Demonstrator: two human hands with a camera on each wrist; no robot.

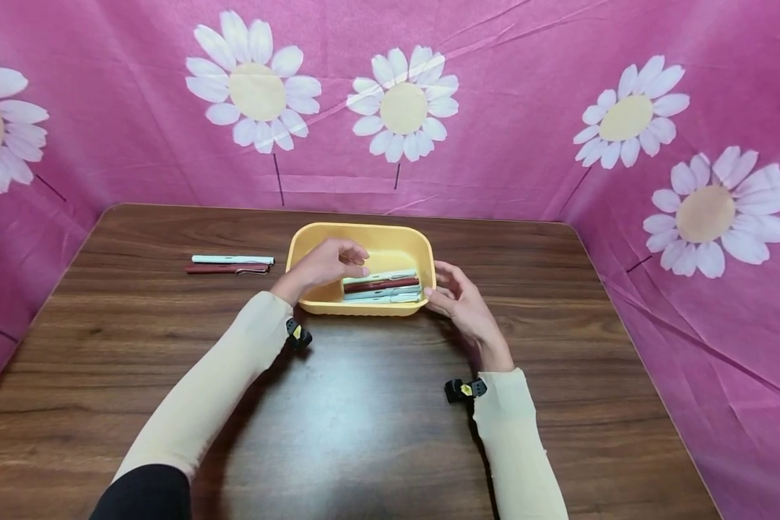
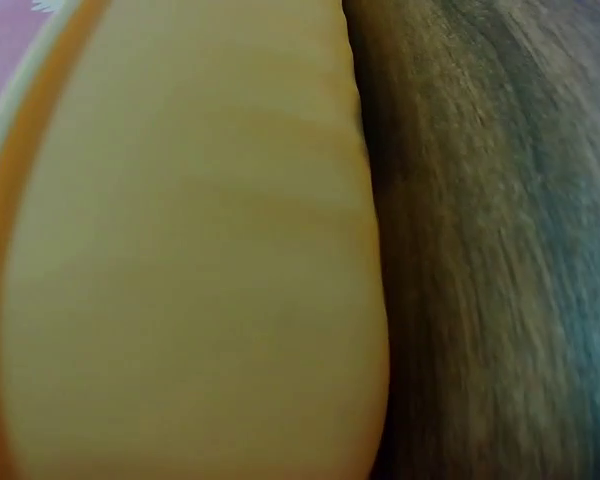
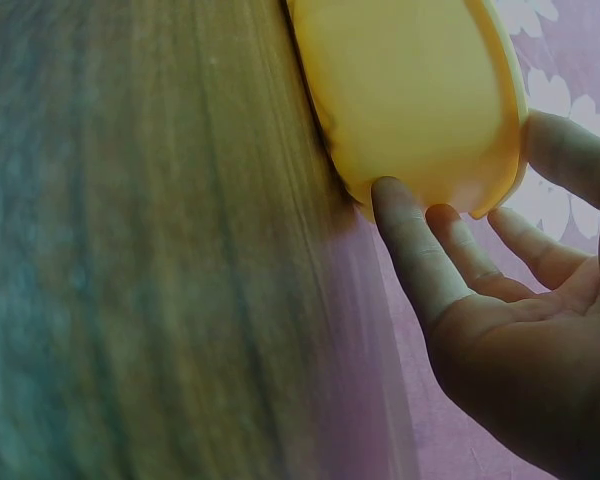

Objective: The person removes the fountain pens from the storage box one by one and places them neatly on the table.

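A yellow plastic basket (image 1: 357, 309) sits near the back of the table, with several capped pens (image 1: 383, 285) lying side by side in its right part: pale ones and a dark red one. My left hand (image 1: 328, 261) reaches over the basket's left end, fingers loosely bent, its thumb close to the pens' left ends. A gap shows between that thumb and the fingers. At the opposite end, my right hand (image 1: 461, 300) touches the outer wall and rim with its fingertips. The left wrist view holds only the basket's outer wall (image 2: 200, 240) beside the tabletop.
Left of the basket, a white pen (image 1: 230, 259) and a dark red pen (image 1: 224, 269) lie together on the brown wooden table (image 1: 364, 433). A pink cloth (image 1: 494, 144) with large daisies rises behind the table and along its sides.
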